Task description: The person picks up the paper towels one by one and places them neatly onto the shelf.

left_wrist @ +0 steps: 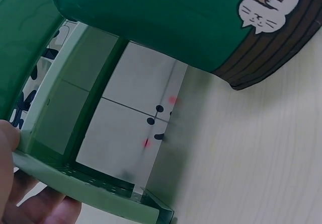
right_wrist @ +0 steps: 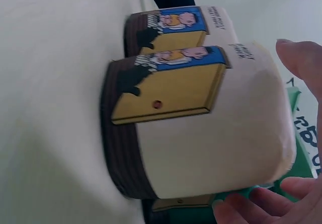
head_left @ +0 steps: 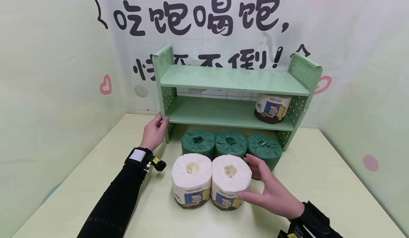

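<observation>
My left hand [head_left: 154, 133] grips the left side panel of a green two-tier shelf [head_left: 207, 112], thumb in front and fingers behind it. In the left wrist view, that hand [left_wrist: 40, 206] shows at the panel's edge. My right hand [head_left: 274, 193] is around the right side of a white-wrapped toilet roll [head_left: 225, 183], thumb and fingers spread. The right wrist view has the thumb apart from this roll [right_wrist: 216, 143] and the fingertips beside its top edge. A second white toilet roll [head_left: 191, 179] stands against it on the left.
Three green-wrapped toilet rolls [head_left: 198, 147] stand in a row behind the white ones, in front of the shelf. Another white roll [head_left: 271, 108] sits at the right end of the middle board. Behind the shelf hangs a printed wall sheet [head_left: 198, 46]. The table [head_left: 96, 181] is pale.
</observation>
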{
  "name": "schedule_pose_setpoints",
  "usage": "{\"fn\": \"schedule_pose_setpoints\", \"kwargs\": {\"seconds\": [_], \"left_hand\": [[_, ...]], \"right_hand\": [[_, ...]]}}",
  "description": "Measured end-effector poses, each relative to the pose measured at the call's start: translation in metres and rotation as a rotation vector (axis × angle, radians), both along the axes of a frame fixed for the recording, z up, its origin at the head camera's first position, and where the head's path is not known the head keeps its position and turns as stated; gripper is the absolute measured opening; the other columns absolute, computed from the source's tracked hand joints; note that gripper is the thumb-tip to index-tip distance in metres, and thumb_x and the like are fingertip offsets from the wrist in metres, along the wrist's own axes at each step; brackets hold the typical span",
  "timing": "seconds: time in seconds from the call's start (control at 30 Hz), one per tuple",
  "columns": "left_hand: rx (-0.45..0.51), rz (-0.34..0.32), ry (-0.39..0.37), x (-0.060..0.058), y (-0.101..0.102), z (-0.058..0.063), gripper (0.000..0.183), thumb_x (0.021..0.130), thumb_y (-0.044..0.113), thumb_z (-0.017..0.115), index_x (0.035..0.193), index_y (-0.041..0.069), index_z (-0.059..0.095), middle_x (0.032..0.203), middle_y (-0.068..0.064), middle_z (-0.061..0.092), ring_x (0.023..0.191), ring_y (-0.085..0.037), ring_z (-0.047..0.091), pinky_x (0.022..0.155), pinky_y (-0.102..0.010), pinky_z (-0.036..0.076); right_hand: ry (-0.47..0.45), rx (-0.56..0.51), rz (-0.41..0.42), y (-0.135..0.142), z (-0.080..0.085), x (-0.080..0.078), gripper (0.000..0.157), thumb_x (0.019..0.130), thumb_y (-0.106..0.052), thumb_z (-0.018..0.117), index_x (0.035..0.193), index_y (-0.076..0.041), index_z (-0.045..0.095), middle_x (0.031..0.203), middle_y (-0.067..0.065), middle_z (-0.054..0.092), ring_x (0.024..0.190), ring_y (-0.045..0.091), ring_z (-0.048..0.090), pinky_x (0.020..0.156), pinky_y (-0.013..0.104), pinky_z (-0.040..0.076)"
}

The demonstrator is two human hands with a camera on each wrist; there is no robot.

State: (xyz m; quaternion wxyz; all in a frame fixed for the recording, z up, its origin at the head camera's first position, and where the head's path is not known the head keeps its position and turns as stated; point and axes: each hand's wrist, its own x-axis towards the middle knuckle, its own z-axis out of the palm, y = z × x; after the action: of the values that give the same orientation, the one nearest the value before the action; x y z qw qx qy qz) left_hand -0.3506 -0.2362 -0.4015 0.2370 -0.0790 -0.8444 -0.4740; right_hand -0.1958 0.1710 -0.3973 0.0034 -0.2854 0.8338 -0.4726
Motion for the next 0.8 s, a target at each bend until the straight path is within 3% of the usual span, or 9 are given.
{"fn": "schedule_pose_setpoints", "kwargs": {"seconds": [0.33,0.63,0.8], "left_hand": [[0.002,0.002,0.003,0.001,0.001,0.001,0.047,0.107,0.034,0.047,0.151,0.017,0.041,0.136,-0.016,0.054,0.105,-0.023,0.060,0.074,-0.044,0.055],[0.000,-0.001,-0.007,0.000,0.001,0.000,0.047,0.107,0.035,0.046,0.151,0.018,0.041,0.136,-0.017,0.053,0.109,-0.023,0.057,0.078,-0.045,0.055],[-0.011,0.005,0.005,0.001,0.000,0.000,0.046,0.108,0.034,0.046,0.151,0.017,0.042,0.131,-0.017,0.057,0.100,-0.022,0.060,0.070,-0.039,0.054]], "right_hand": [[-0.084,-0.047,0.015,-0.013,-0.022,-0.001,0.111,0.075,-0.036,0.089,0.154,-0.016,0.013,0.148,-0.002,0.031,0.130,0.018,0.034,0.103,0.059,0.031],[-0.097,-0.040,-0.019,-0.017,-0.028,-0.003,0.107,0.073,-0.042,0.089,0.152,-0.026,0.018,0.143,-0.008,0.035,0.126,0.013,0.037,0.104,0.058,0.032],[-0.092,-0.033,-0.029,-0.016,-0.028,-0.005,0.110,0.071,-0.043,0.090,0.151,-0.027,0.018,0.143,-0.008,0.034,0.128,0.012,0.035,0.106,0.058,0.029]]}}
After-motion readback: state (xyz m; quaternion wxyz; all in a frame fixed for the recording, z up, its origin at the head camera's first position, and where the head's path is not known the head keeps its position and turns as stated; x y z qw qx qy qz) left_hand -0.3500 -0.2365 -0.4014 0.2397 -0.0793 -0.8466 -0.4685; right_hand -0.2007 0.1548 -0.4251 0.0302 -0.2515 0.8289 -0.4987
